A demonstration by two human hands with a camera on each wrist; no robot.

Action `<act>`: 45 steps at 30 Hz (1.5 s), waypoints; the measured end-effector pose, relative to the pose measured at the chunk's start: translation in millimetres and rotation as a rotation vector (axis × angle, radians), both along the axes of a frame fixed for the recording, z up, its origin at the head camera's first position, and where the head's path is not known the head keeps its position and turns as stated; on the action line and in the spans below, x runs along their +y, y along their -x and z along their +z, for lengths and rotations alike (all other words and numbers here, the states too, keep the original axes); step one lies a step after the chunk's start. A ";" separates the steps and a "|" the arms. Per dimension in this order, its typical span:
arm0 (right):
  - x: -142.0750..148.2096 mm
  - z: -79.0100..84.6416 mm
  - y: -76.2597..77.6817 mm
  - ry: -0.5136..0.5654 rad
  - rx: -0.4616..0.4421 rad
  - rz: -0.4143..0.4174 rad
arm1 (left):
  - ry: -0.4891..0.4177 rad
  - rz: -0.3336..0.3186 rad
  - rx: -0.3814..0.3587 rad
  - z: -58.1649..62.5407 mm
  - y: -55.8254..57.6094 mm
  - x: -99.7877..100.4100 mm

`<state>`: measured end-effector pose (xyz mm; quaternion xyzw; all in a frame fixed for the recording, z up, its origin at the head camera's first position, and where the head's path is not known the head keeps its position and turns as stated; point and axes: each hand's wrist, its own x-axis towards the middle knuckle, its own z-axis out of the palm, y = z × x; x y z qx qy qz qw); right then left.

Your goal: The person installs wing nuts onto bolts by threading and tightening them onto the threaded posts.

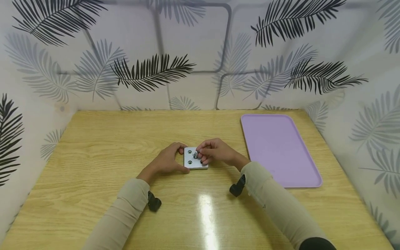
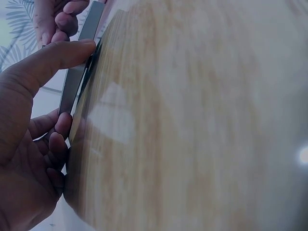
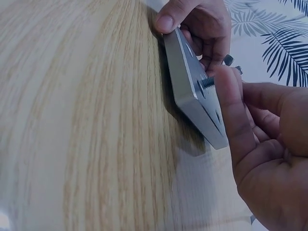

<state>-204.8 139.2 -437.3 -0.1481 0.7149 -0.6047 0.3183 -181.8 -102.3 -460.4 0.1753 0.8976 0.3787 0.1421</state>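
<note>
A square silver metal plate [image 1: 192,166] with round holes lies on the wooden table. My left hand [image 1: 168,159] grips it at the left, thumb on the near edge and fingers at the far edge. In the right wrist view, a threaded bolt [image 3: 207,82] stands in one of the plate's holes, part of its thread above the surface. My right hand [image 1: 217,152] pinches the bolt's upper end, and its fingers hide most of it. Beyond those fingertips a small dark piece [image 3: 228,60] shows; its kind is unclear. The left wrist view shows the plate's side edge [image 2: 72,86] beside my left thumb.
A purple tray [image 1: 278,149] lies to the right on the wooden table [image 1: 125,135], beyond my right forearm. Leaf-patterned cloth [image 1: 193,45] rises behind the table and along both sides. Black wrist-worn devices [image 1: 154,201] sit at both cuffs.
</note>
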 end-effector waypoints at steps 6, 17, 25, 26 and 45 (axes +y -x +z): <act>0.8 2.2 -0.1 -0.032 0.019 -0.026 | -0.002 -0.002 0.000 0.3 0.6 -0.3; 1.8 0.1 -0.6 -0.033 0.011 -0.021 | -0.006 0.007 -0.014 -0.4 1.0 0.2; -0.1 -0.5 -0.9 -0.015 0.009 0.006 | -0.005 0.006 -0.012 0.2 0.3 0.0; -0.4 -0.3 -0.8 -0.010 0.009 0.010 | -0.005 0.007 -0.013 0.1 0.5 0.1; -1.5 0.7 -0.4 -0.038 0.054 0.010 | -0.010 -0.002 -0.018 0.6 0.1 -0.5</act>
